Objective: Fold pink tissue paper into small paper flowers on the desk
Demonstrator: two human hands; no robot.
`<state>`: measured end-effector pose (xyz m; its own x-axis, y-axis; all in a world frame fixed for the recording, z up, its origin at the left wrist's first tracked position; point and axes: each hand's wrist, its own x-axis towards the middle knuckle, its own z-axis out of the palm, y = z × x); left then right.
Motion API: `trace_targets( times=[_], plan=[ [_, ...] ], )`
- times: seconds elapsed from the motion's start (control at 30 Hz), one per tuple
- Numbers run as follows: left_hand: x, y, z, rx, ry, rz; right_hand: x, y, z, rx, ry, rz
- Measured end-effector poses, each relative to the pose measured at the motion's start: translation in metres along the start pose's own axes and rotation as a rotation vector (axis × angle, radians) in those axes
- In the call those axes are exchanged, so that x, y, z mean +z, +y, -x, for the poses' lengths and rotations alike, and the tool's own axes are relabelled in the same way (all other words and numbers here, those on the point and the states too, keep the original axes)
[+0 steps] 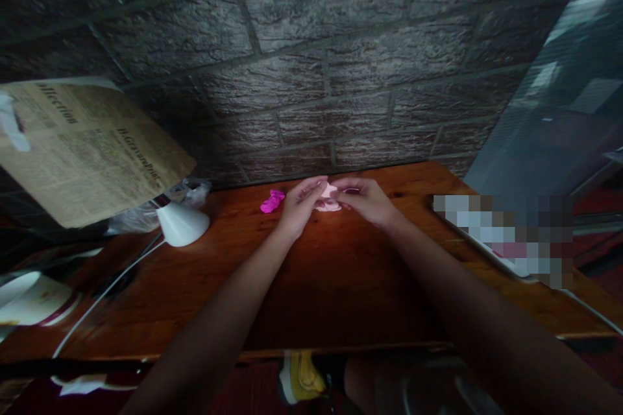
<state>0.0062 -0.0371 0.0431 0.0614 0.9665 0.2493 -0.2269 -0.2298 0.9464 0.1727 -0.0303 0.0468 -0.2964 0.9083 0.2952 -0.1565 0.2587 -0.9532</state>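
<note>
Both hands meet over the back part of the wooden table, at a pale pink, soft-looking piece [329, 192] with an uneven edge. Whether it is cloth, paper or clay I cannot tell. My left hand [302, 206] grips its left side, thumb against the fingers. From the right, my right hand [367, 200] pinches the same piece, its fingers curled toward the thumb. Parts of the piece are hidden behind the fingers. A crumpled bright magenta piece [272, 201] lies on the table just left of my left hand, apart from it.
A lamp with a white base [183, 225] and newsprint-patterned shade [92, 149] stands at left, its cable crossing the wooden table [204, 292]. Clear plastic [195, 193] lies behind it. A white paper cup [36, 298] is tipped at far left. A blurred-out flat device [501, 240] lies at right. A brick-patterned wall [311, 78] borders the back.
</note>
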Motion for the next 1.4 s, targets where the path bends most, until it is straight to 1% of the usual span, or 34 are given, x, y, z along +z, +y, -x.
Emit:
trace_targets(
  times=[0.13,0.33,0.57,0.7,0.83,0.93,1.0,1.2,1.4],
  plan=[
    [-0.003,-0.001,-0.002,0.006,-0.020,-0.045,-0.002,0.005,-0.002,0.001,0.034,0.000],
    [-0.003,-0.004,-0.003,0.017,-0.011,-0.072,-0.002,0.006,-0.001,-0.058,0.025,0.087],
    [0.000,-0.005,-0.002,0.011,0.000,-0.053,-0.001,0.009,0.001,-0.140,0.055,0.196],
    [0.000,-0.005,-0.002,-0.016,-0.033,-0.018,-0.003,0.014,-0.001,-0.162,0.108,0.205],
    [-0.002,-0.006,-0.001,-0.020,-0.075,-0.012,-0.005,0.014,-0.004,-0.119,0.156,0.141],
    [-0.003,-0.008,-0.001,-0.026,-0.075,-0.036,-0.005,0.010,-0.005,-0.066,0.173,0.060],
    [-0.003,-0.009,-0.002,-0.034,-0.066,-0.042,-0.004,0.007,-0.004,-0.046,0.161,0.036],
    [-0.003,-0.011,-0.003,-0.029,-0.032,-0.028,0.000,0.000,-0.001,0.016,0.071,-0.025],
    [-0.002,-0.010,-0.003,0.026,-0.007,-0.041,0.000,0.002,-0.003,0.006,0.073,-0.009]
  ],
)
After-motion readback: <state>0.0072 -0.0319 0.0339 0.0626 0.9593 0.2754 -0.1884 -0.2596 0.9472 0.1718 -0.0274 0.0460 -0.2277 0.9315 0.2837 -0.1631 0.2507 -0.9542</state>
